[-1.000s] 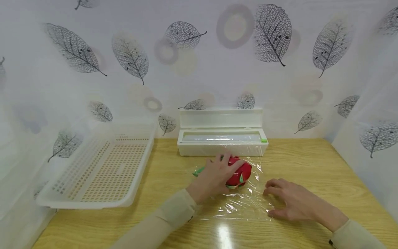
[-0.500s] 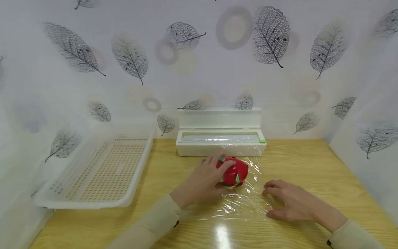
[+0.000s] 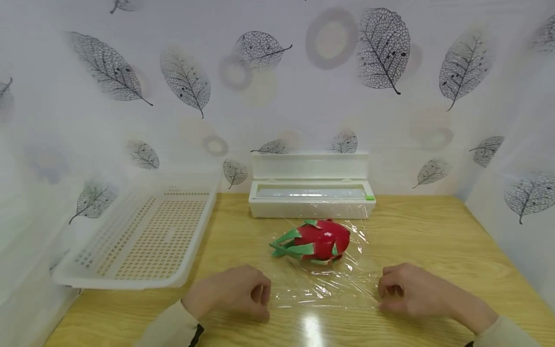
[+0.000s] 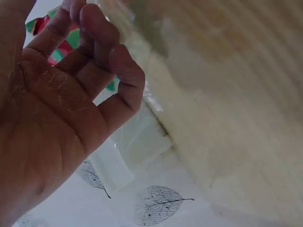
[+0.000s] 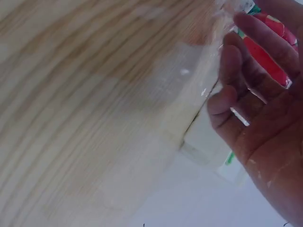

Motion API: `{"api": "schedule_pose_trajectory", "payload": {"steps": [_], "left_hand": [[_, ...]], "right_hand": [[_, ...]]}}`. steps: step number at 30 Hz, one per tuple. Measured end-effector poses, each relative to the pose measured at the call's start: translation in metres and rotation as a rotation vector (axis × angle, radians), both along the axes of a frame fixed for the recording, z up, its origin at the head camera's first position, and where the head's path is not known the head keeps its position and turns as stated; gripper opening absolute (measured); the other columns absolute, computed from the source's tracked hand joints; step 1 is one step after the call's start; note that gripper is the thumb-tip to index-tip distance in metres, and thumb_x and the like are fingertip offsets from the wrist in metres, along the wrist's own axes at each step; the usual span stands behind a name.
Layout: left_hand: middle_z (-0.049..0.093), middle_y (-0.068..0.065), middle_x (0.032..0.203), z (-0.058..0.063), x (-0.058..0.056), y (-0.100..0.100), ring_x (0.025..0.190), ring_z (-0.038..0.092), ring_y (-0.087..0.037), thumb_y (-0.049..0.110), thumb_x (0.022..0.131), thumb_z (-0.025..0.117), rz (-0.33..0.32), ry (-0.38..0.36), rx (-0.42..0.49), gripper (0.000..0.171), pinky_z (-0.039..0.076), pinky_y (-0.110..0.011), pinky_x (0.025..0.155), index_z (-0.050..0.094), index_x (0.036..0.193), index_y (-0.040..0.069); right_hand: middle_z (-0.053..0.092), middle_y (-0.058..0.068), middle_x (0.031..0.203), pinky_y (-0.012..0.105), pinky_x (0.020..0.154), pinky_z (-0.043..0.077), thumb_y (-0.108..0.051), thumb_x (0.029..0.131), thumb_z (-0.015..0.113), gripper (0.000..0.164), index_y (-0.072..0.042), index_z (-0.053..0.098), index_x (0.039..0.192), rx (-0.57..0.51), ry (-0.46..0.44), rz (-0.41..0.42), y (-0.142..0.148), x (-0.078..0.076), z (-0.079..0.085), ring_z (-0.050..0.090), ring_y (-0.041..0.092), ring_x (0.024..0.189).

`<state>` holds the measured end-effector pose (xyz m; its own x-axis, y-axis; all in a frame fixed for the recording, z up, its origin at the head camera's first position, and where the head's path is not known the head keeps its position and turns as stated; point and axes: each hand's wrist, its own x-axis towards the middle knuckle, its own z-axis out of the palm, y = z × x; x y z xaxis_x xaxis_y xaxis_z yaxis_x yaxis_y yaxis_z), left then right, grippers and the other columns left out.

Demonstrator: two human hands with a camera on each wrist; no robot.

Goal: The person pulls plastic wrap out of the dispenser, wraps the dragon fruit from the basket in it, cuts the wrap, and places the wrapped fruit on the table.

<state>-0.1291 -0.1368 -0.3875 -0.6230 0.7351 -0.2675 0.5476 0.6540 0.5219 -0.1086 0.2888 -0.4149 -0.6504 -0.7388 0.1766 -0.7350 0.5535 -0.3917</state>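
Note:
A red dragon fruit (image 3: 325,239) with green leaf tips lies on its side on a sheet of cling film (image 3: 321,289), leaves to the left. My left hand (image 3: 236,291) is low at the film's left edge, its fingers bent and nothing seen in them; in the left wrist view, the dragon fruit (image 4: 64,47) shows behind the fingers. At the film's right edge is my right hand (image 3: 416,291), fingers curled and fingertips right at the border. In the right wrist view, film (image 5: 226,8) runs up to the forefinger. I cannot tell whether the right hand pinches it.
Behind the fruit stands a white cling film box (image 3: 312,208), lid raised, with film reaching down its front from the roll inside. A white plastic basket (image 3: 191,255) with a perforated base sits at the left. A leaf-patterned curtain (image 3: 282,106) hangs behind the wooden table (image 3: 433,231).
My left hand has let go of the dragon fruit and drawn back toward me to the film's left edge. The right hand's fingers have curled more; it has shifted slightly closer to me.

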Motion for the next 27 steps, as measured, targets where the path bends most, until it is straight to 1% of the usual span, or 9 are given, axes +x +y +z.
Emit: {"api": "schedule_pose_trajectory", "payload": {"steps": [3, 5, 6, 9, 13, 18, 20, 22, 27], "left_hand": [[0.053, 0.019, 0.069, -0.006, 0.003, -0.001, 0.065, 0.048, 0.007, 0.036, 0.076, 0.086, -0.004, -0.014, -0.023, 0.022, 0.043, -0.015, 0.062, 0.065, 0.078, 0.027], [0.053, 0.019, 0.070, -0.008, 0.003, 0.000, 0.065, 0.047, 0.006, 0.032, 0.077, 0.085, -0.006, -0.010, -0.039, 0.020, 0.043, -0.015, 0.061, 0.065, 0.078, 0.027], [0.053, 0.019, 0.070, -0.009, 0.002, 0.000, 0.065, 0.047, 0.006, 0.030, 0.077, 0.084, -0.009, -0.006, -0.042, 0.018, 0.043, -0.015, 0.061, 0.066, 0.077, 0.027], [0.052, 0.020, 0.069, -0.011, 0.000, 0.001, 0.064, 0.046, 0.006, 0.021, 0.080, 0.078, -0.023, 0.009, -0.042, 0.012, 0.042, -0.015, 0.060, 0.067, 0.077, 0.025], [0.052, 0.020, 0.071, -0.012, -0.001, 0.000, 0.067, 0.045, 0.006, 0.016, 0.082, 0.072, -0.028, 0.044, -0.039, 0.012, 0.042, -0.015, 0.063, 0.067, 0.077, 0.026], [0.055, 0.020, 0.075, -0.011, -0.002, -0.005, 0.070, 0.049, 0.006, 0.018, 0.085, 0.071, 0.002, 0.000, 0.025, 0.013, 0.045, -0.016, 0.066, 0.065, 0.080, 0.028], [0.055, 0.019, 0.076, -0.009, -0.002, -0.008, 0.071, 0.050, 0.005, 0.019, 0.087, 0.070, 0.013, -0.004, 0.058, 0.013, 0.046, -0.016, 0.066, 0.064, 0.081, 0.028], [0.056, 0.018, 0.078, -0.004, -0.003, -0.010, 0.072, 0.051, 0.004, 0.018, 0.088, 0.069, 0.024, 0.010, 0.089, 0.013, 0.047, -0.017, 0.067, 0.063, 0.082, 0.027], [0.057, 0.016, 0.082, 0.009, -0.005, -0.014, 0.075, 0.055, 0.001, 0.015, 0.090, 0.068, 0.041, 0.061, 0.140, 0.012, 0.049, -0.017, 0.069, 0.062, 0.085, 0.025]], "right_hand": [[0.051, -0.024, 0.077, 0.008, 0.060, 0.036, -0.028, 0.080, 0.084, 0.019, -0.034, 0.067, 0.084, 0.039, -0.099, 0.022, -0.002, 0.001, 0.000, 0.043, -0.011, 0.070], [0.053, -0.024, 0.080, 0.011, 0.060, 0.038, -0.026, 0.081, 0.083, 0.017, -0.033, 0.069, 0.086, 0.060, -0.150, 0.023, -0.003, 0.001, 0.000, 0.044, -0.011, 0.072], [0.054, -0.024, 0.081, 0.011, 0.060, 0.039, -0.023, 0.081, 0.083, 0.016, -0.032, 0.070, 0.086, 0.061, -0.153, 0.030, -0.004, 0.001, -0.001, 0.045, -0.011, 0.072], [0.056, -0.023, 0.082, 0.010, 0.060, 0.040, -0.016, 0.081, 0.082, 0.019, -0.030, 0.072, 0.087, 0.040, -0.115, 0.055, -0.004, 0.001, -0.002, 0.045, -0.012, 0.073], [0.057, -0.022, 0.081, 0.006, 0.060, 0.038, -0.008, 0.079, 0.081, 0.022, -0.028, 0.074, 0.085, 0.007, -0.055, 0.083, -0.003, 0.000, -0.004, 0.045, -0.012, 0.072], [0.057, -0.021, 0.080, 0.006, 0.060, 0.039, -0.002, 0.077, 0.079, 0.026, -0.027, 0.072, 0.084, -0.044, -0.040, 0.088, -0.001, 0.000, -0.001, 0.046, -0.011, 0.073], [0.057, -0.021, 0.080, 0.007, 0.060, 0.040, 0.000, 0.077, 0.078, 0.028, -0.027, 0.072, 0.085, -0.079, -0.046, 0.081, -0.001, 0.000, 0.001, 0.047, -0.011, 0.073], [0.057, -0.021, 0.081, 0.008, 0.060, 0.042, 0.002, 0.078, 0.077, 0.031, -0.028, 0.070, 0.085, -0.109, -0.036, 0.068, -0.002, 0.001, 0.005, 0.049, -0.011, 0.073], [0.056, -0.024, 0.082, 0.010, 0.061, 0.045, 0.004, 0.078, 0.076, 0.036, -0.030, 0.067, 0.086, -0.148, 0.025, 0.028, -0.006, 0.002, 0.016, 0.050, -0.011, 0.074]]}}
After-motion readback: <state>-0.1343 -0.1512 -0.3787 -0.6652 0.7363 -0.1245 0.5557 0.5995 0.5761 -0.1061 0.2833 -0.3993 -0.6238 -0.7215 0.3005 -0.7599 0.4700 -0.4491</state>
